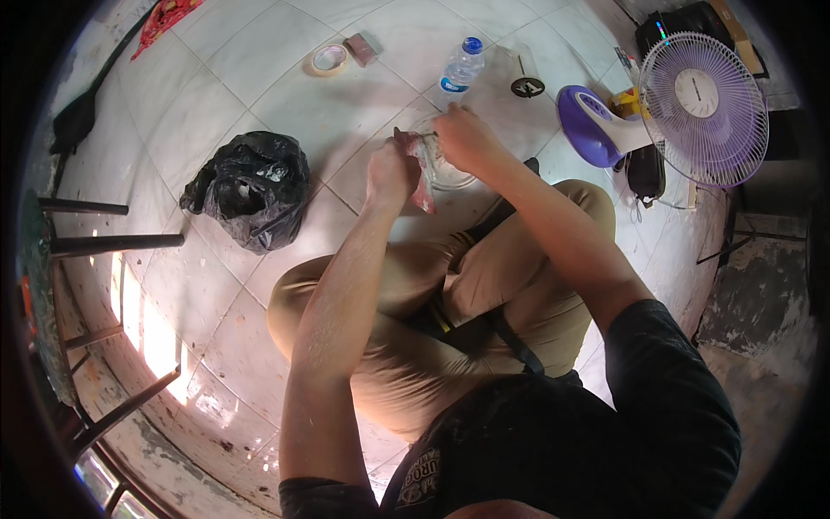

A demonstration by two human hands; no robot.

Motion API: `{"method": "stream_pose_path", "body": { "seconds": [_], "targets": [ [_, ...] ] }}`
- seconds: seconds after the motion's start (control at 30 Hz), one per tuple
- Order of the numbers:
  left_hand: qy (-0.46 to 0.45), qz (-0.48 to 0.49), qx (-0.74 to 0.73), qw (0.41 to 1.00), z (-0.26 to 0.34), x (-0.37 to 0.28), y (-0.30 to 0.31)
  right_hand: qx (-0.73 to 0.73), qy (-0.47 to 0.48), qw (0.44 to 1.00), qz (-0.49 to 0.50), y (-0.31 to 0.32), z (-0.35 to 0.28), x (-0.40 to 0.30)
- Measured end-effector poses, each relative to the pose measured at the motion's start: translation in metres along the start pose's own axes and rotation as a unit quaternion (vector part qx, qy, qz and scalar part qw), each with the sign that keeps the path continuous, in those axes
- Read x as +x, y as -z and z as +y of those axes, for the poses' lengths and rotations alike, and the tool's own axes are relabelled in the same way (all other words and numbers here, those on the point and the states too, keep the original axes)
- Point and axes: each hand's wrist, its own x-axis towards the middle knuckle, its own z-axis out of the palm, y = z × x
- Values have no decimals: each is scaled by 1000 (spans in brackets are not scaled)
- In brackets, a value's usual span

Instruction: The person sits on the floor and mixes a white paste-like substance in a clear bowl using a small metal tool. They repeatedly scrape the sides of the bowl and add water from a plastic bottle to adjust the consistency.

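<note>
My left hand (391, 174) grips a crumpled reddish piece of sheet material (423, 175) with whitish smears, perhaps cloth or sandpaper. Its lower end hangs towards my crossed legs. Just right of it, my right hand (468, 137) is raised with the fingers bent together; whether something small is pinched in them is hidden. Under and between the hands, a clear round dish or container (454, 180) rests on the tiles, partly covered by the right hand and the reddish piece. Beyond the right hand stands a clear plastic bottle (463, 68) with a blue cap.
A black plastic bag (249, 191) sits to the left. Farther off lie a tape roll (330, 60), a brownish-red block (361, 50) and a clear vessel with a dark round end (528, 86). A purple-and-white fan (700, 107) stands right; metal stool legs (117, 244) jut in left.
</note>
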Motion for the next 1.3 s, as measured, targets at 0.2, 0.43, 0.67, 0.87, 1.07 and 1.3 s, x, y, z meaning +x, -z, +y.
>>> {"method": "stream_pose_path", "body": {
  "seconds": [0.2, 0.43, 0.67, 0.87, 1.07, 1.3],
  "targets": [
    [44, -18, 16, 999, -10, 8, -5, 29, 0, 993, -116, 56, 20, 2],
    [12, -15, 8, 1000, 4, 6, -3, -36, -17, 999, -30, -18, 32, 13],
    [33, -8, 10, 999, -9, 10, -12, -3, -5, 999, -37, 44, 16, -32],
    [-22, 0, 16, 1000, -4, 10, -9, -1, -83, 996, -14, 32, 48, -33],
    [6, -11, 4, 1000, -4, 3, -8, 0, -113, 990, -90, 23, 20, -69],
    [-28, 17, -1, 999, -19, 5, -16, 83, -167, 979, -78, 30, -26, -45]
  ]
}}
